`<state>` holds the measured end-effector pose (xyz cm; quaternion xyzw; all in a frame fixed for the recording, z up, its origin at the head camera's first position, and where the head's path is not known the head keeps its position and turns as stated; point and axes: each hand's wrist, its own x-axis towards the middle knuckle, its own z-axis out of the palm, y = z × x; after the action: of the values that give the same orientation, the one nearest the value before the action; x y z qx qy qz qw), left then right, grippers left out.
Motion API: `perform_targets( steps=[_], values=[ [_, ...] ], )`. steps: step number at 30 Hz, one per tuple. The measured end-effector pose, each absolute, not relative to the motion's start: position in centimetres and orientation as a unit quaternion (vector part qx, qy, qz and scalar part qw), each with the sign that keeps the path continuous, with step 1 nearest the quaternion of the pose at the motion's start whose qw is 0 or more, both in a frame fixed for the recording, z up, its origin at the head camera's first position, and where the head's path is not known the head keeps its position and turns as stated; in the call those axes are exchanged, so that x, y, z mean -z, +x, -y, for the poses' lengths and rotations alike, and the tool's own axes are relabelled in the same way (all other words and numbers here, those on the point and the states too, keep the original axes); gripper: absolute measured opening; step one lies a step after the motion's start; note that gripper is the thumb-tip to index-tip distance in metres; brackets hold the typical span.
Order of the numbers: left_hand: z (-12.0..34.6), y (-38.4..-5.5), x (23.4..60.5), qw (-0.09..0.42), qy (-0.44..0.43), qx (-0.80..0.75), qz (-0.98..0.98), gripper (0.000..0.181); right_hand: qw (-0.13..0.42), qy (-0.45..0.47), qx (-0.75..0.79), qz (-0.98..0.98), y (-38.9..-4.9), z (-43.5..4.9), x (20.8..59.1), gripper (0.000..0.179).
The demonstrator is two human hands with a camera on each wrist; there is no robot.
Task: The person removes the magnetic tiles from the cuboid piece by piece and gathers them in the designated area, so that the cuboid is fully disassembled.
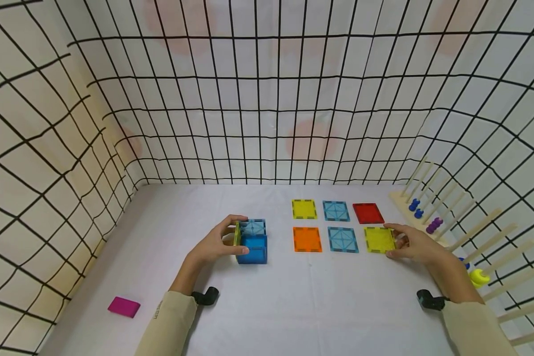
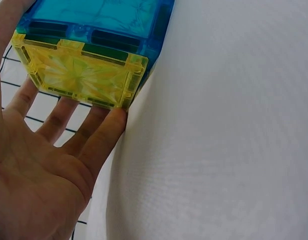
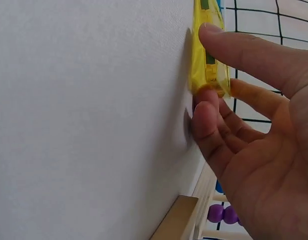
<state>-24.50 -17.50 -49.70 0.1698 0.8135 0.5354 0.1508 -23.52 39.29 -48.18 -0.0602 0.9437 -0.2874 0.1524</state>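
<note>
My left hand (image 1: 217,241) grips a small box of translucent magnetic tiles (image 1: 252,248), thumb on the near side and fingers along the far side. The box has blue tiles and a yellow tile (image 2: 78,72) on the side toward my palm. On the right, my right hand (image 1: 413,242) holds a flat yellow magnetic tile (image 1: 379,240) by its right edge, thumb at the near corner and fingers at the far one. In the right wrist view that tile (image 3: 198,65) is seen edge-on, close over the cloth, with a fingertip under its end.
Left of the held tile lie an orange tile (image 1: 307,239) and a light-blue tile (image 1: 343,240). Behind them are yellow (image 1: 304,209), light-blue (image 1: 335,211) and red (image 1: 368,213) tiles. A pegged wooden rack (image 1: 398,200) with beads lines the right side; a magenta block (image 1: 124,307) lies front left.
</note>
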Motion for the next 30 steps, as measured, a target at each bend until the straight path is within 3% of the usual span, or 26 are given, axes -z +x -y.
perform_targets(
  steps=[11, 18, 30],
  values=[
    [17.3, -24.4, 49.6, 0.147, 0.165, -0.533, -0.817, 0.080, 0.151, -0.080, 0.247, -0.954, -23.6, -39.1, 47.9, 0.087],
    [17.6, -24.5, 49.9, 0.153, 0.184, -0.527, -0.815, 0.076, 0.143, -0.070, 0.269, -0.950, -23.5, -39.6, 48.8, 0.093],
    [18.7, -24.5, 49.5, 0.134, 0.203, -0.512, -0.824, 0.043, 0.032, -0.075, 0.332, -0.940, -22.5, -36.1, 48.2, 0.068]
  ],
)
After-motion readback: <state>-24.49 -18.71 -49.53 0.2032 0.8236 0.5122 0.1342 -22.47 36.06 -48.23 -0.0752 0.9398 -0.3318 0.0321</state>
